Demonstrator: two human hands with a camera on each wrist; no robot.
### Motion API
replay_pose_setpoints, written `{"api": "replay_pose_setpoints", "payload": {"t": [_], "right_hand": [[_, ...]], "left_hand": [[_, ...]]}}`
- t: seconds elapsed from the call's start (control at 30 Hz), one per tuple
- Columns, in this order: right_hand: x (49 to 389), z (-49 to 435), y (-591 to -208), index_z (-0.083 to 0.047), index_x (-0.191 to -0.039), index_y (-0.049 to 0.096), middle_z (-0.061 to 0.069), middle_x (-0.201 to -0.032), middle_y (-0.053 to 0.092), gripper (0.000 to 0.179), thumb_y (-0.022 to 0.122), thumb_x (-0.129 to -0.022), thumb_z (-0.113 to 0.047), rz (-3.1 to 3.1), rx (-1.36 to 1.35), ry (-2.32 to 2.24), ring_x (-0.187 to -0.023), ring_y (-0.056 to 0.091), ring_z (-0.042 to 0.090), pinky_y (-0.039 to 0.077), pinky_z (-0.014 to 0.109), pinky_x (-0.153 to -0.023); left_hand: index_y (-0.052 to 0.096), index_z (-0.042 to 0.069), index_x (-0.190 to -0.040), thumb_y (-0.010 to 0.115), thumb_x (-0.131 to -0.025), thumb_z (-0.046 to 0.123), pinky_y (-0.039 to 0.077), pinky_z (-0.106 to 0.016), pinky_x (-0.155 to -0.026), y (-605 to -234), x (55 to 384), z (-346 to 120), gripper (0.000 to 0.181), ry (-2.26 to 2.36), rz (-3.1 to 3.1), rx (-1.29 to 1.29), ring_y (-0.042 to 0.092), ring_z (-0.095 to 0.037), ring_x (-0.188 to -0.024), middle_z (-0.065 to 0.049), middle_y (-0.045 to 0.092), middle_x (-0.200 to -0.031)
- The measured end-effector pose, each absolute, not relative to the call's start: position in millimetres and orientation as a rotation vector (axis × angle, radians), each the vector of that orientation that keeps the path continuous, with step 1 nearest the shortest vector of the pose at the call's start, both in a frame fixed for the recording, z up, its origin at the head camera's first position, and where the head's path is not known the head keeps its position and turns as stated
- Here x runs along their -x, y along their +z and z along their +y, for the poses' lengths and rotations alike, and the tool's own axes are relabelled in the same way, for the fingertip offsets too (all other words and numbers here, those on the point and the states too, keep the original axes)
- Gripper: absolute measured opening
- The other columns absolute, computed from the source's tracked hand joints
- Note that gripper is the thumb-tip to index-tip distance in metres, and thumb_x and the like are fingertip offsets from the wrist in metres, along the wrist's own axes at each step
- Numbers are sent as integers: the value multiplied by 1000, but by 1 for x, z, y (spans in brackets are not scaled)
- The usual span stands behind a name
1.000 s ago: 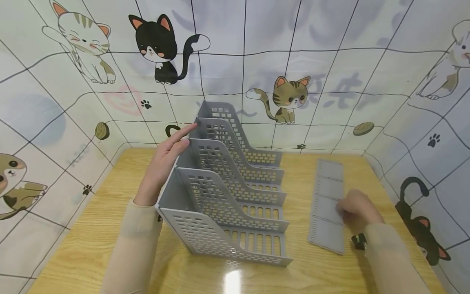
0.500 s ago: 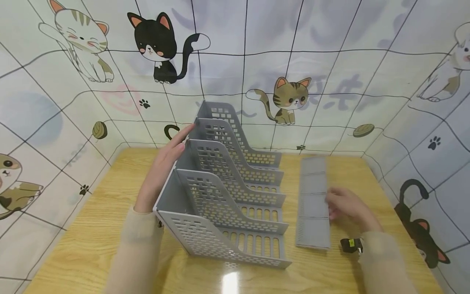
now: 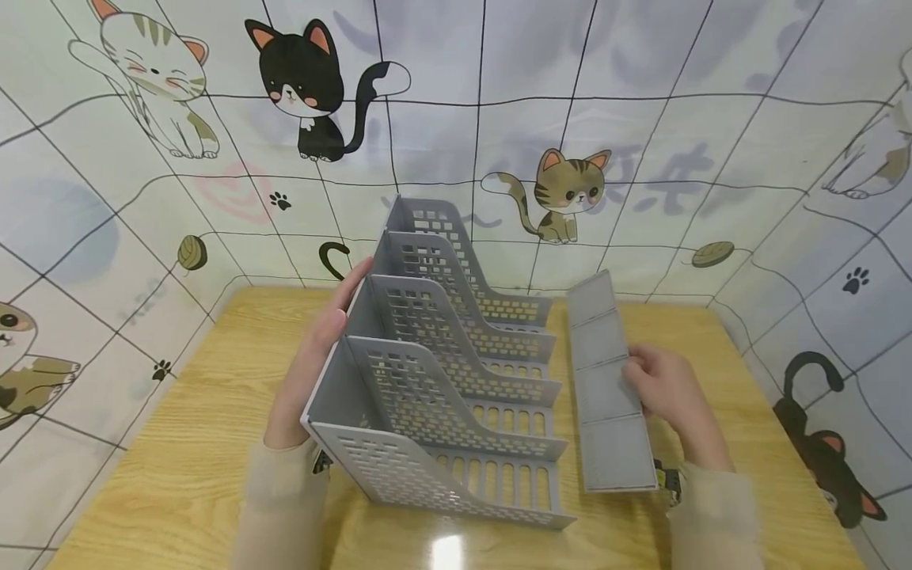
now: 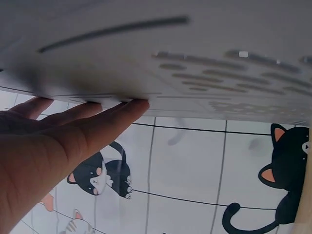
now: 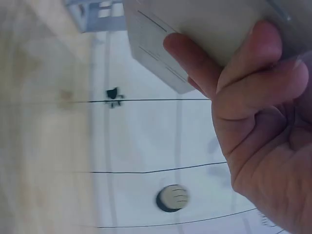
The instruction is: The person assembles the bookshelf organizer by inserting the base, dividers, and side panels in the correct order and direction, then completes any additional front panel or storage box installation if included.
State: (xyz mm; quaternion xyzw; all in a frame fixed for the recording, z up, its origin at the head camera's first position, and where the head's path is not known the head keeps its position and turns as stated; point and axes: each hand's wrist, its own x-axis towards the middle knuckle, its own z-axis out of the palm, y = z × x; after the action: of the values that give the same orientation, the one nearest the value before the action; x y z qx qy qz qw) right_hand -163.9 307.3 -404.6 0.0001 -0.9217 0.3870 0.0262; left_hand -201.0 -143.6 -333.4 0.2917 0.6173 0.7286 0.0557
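Observation:
A grey plastic file organizer (image 3: 499,435) with several slots and perforated, sloping dividers stands upright on the table. Fairly straight fingers of my left hand (image 3: 306,380) rest against its tall back wall; in the left wrist view, the fingertips (image 4: 141,105) touch that grey surface. To the organizer's right, my right hand (image 3: 666,388) grips the right edge of a long grey plastic panel (image 3: 609,396), thumb on top and fingers underneath. Lines across the panel divide it into sections. It tilts, raised off the table, and the right wrist view has the fingers curled under the panel (image 5: 195,24).
Both objects are over a wood-grain table (image 3: 185,412). A cat-printed cloth wall (image 3: 442,142) rises behind the table and along both sides. The organizer's open, low front faces right, with a narrow gap between it and the panel.
My right hand has drawn the panel leftward toward the organizer, then lifted and tilted it, with the thumb now over its edge. My left hand has slid slightly down along the organizer's back.

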Motion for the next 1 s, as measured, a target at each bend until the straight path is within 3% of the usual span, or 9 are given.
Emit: {"api": "replay_pose_setpoints", "payload": {"t": [0.1,0.27,0.57,1.0], "right_hand": [[155,303,-393,16,-134,55,35,-113,69,43,44,-100,-7,-2863,-20,1171,-44,55,15,48,31,-40],[147,296,-380,19,-135,54,39,-115,67,44,45,-99,-5,-2874,-76,1131,-45,58,13,49,31,-38],[144,295,-369,18,-129,58,39,-112,68,39,48,-97,-2,-2887,-125,1079,-40,54,11,47,31,-36],[141,295,-369,17,-132,56,41,-115,66,40,48,-98,-3,-2940,-130,1063,-36,48,11,46,30,-36]], "left_hand": [[23,26,-166,44,-106,52,32,-40,-120,-327,187,-140,69,2190,1862,-841,28,-24,-153,-7,19,-172],[23,27,-166,43,-107,49,29,-48,-120,-323,183,-136,66,2159,1899,-852,27,-27,-154,-7,19,-172],[23,23,-166,45,-107,50,33,-40,-119,-325,185,-135,69,2184,1876,-870,27,-32,-153,-12,19,-171],[23,24,-166,45,-106,52,36,-40,-119,-329,187,-132,70,2202,1877,-833,30,-30,-152,-12,21,-171]]}}
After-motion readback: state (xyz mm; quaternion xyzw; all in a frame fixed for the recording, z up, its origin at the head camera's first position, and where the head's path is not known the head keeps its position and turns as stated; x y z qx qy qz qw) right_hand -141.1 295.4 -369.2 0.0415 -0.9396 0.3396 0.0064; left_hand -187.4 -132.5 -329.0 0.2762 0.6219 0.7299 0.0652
